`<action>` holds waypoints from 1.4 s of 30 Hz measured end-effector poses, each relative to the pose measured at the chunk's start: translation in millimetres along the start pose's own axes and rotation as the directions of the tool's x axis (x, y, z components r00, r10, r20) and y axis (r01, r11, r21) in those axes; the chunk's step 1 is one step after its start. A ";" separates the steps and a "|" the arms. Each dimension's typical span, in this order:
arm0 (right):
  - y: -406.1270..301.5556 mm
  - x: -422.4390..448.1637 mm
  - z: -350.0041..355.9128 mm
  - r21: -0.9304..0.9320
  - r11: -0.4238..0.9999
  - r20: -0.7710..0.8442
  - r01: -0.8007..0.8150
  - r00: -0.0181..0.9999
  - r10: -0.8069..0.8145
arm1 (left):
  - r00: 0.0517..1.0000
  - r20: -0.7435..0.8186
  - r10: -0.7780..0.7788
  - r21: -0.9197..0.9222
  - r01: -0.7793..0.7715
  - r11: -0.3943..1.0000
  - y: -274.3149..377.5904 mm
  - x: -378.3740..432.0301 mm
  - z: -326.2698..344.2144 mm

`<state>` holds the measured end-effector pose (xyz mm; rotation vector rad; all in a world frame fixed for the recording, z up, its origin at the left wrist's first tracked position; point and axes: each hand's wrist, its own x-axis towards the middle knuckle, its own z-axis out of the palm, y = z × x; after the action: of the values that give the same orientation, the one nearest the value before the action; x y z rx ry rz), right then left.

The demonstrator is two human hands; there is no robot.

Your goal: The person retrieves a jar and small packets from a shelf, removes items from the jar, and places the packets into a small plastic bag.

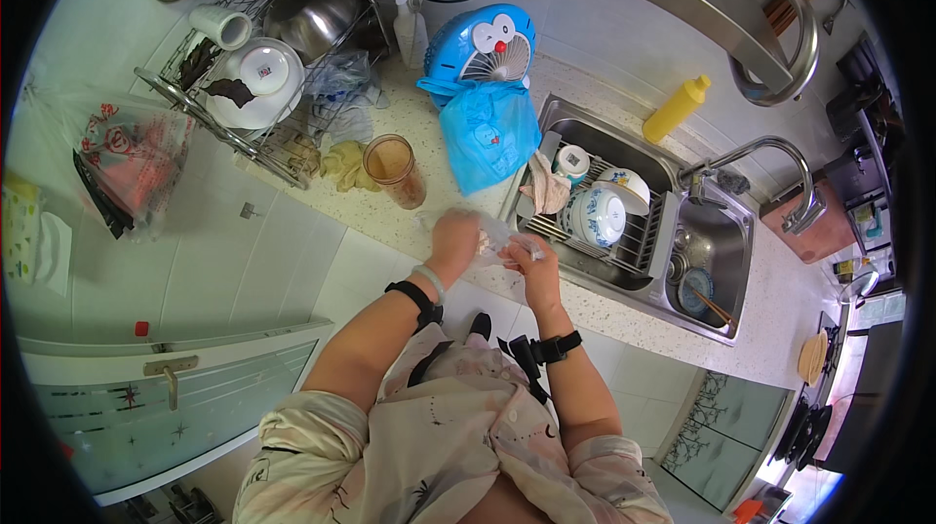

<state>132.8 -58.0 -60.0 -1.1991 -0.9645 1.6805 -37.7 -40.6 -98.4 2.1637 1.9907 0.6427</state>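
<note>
At the counter's front edge, my left hand [453,237] is closed around one side of a clear plastic bag [496,233]. My right hand [535,266] pinches the bag's other side between thumb and fingers. Something small and pale shows inside the bag between my hands; I cannot tell what. Just beyond my left hand stands a brownish translucent jar [398,177], open at the top with residue on its wall. A crumpled yellow-green cloth [346,164] lies beside it. Past my hands is a bright blue plastic bag [486,133], in front of a blue cartoon-faced fan [486,49].
A double steel sink [720,268] lies to the right, with a drying rack [643,250] holding bowls [596,217] and a cup [572,160]. A yellow bottle [674,111] stands behind it. A wire dish rack [219,131] is at the left. The glazed door [175,407] is lower left.
</note>
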 end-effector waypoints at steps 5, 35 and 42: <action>-1.0 1.3 -1.9 -0.011 1.000 0.006 -0.011 1.000 0.011 | 0.999 -0.022 -0.047 -0.070 0.045 0.996 4.9 1.6 0.0; -29.4 31.8 25.0 0.250 0.941 0.077 0.227 0.964 -0.254 | 0.704 -0.310 -0.639 -0.666 0.318 0.674 -86.6 -34.4 -87.6; -25.8 29.2 31.6 -0.120 0.977 0.218 0.176 0.965 -0.147 | 0.712 0.227 -0.664 -0.798 0.527 0.293 -29.9 -41.5 -79.6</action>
<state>101.7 -25.4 -37.9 -1.0149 -1.2914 1.6519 -98.0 -92.4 -47.0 0.7092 1.7602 1.2682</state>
